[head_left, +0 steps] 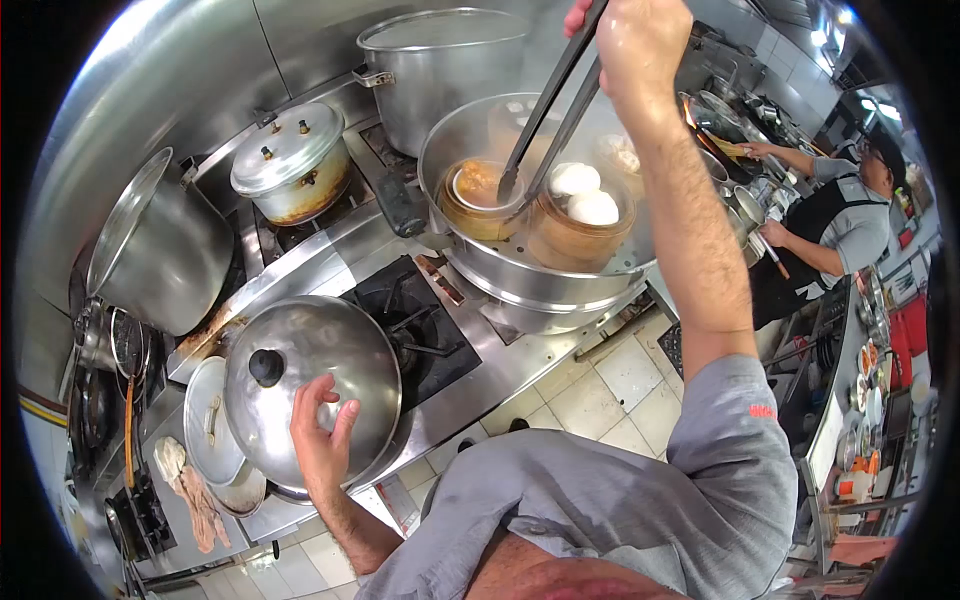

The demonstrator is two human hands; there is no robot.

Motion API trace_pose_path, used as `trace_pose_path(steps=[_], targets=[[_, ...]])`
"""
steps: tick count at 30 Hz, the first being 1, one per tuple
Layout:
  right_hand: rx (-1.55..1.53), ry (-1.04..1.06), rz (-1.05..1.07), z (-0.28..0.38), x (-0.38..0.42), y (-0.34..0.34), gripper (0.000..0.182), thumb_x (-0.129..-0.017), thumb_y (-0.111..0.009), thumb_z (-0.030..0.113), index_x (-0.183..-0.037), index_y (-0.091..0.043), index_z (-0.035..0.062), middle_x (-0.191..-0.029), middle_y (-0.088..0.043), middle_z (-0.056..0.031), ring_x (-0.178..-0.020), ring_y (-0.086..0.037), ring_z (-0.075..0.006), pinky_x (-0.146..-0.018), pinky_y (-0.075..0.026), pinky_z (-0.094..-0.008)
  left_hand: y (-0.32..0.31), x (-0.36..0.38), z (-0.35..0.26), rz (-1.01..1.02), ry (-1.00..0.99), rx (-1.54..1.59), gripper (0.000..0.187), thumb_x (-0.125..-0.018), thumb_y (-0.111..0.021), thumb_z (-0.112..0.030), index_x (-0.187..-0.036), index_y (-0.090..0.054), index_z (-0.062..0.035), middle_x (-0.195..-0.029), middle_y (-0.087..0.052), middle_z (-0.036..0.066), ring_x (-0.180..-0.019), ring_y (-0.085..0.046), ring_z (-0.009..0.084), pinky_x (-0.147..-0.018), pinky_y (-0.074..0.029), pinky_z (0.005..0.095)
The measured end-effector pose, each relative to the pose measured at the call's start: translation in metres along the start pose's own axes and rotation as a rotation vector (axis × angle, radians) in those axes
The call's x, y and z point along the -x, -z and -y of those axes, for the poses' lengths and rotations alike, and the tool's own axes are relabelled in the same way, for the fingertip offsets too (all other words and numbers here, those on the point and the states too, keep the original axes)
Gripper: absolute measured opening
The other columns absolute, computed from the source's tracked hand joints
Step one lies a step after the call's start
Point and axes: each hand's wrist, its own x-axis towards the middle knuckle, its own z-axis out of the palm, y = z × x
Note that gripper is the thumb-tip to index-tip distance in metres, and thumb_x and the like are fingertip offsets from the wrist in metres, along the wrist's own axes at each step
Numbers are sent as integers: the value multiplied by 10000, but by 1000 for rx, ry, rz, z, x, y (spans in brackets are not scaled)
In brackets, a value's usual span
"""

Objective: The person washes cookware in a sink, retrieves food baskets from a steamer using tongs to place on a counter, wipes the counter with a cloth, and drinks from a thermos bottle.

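Black tongs [552,105] are gripped near their top by my right hand [645,45], raised over a large round metal steamer [560,285]. The tong tips are apart, between two bamboo baskets. The left basket [472,222] holds a white bowl of orange-brown food [478,183]; the right basket [578,240] holds two white buns [592,207]. More food stands behind in the steam. My left hand [322,425] hovers over or touches a big domed metal lid [310,350] with a black knob; its fingers are apart and hold nothing.
Behind the steamer is a tall pot [440,90]. A lidded pot [292,170] and a large tilted pot [165,255] stand at the left. A burner [415,330] lies between lid and steamer. A co-worker in a black apron [825,225] works at the right.
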Motion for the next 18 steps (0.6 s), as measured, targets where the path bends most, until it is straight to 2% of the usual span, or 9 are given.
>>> trace_pose_path(steps=[7,13,16,17,18], targets=[[164,6,-121,-19,34,-11,464,-872,-520,473,-708,-493,40,-517,-487,-15,-419,-488,-100,-391,-372,-233,12,-3,22,70,-28,69,389,-705,-724,-125,-1028,-562,19,-950,-569,115,-789,-550,208,-731,-450,322],[154,47,-139,-20,37,-13,465,-870,-528,469,-694,-496,40,-512,-487,-8,-412,-479,-92,-384,-363,-232,25,-4,35,115,-35,80,387,-705,-723,-122,-1027,-560,18,-955,-566,117,-796,-550,212,-737,-452,326],[130,-26,-135,-31,37,-18,479,-863,-526,488,-685,-499,44,-515,-492,-11,-421,-486,-90,-384,-365,-235,27,-6,38,133,-47,99,383,-706,-721,-120,-1027,-560,16,-954,-564,117,-799,-549,212,-740,-451,326],[139,-54,-168,-34,38,-21,391,-844,-599,349,-644,-506,25,-476,-488,-27,-387,-477,-110,-363,-359,-254,27,-6,39,139,-42,107,382,-706,-720,-117,-1027,-561,14,-952,-564,116,-800,-550,211,-742,-450,326],[162,-123,-162,-38,39,-23,389,-781,-663,372,-634,-521,41,-499,-518,-30,-434,-511,-108,-411,-396,-257,28,-6,40,144,-37,114,381,-705,-720,-115,-1027,-561,13,-950,-563,116,-801,-550,210,-744,-449,326]])
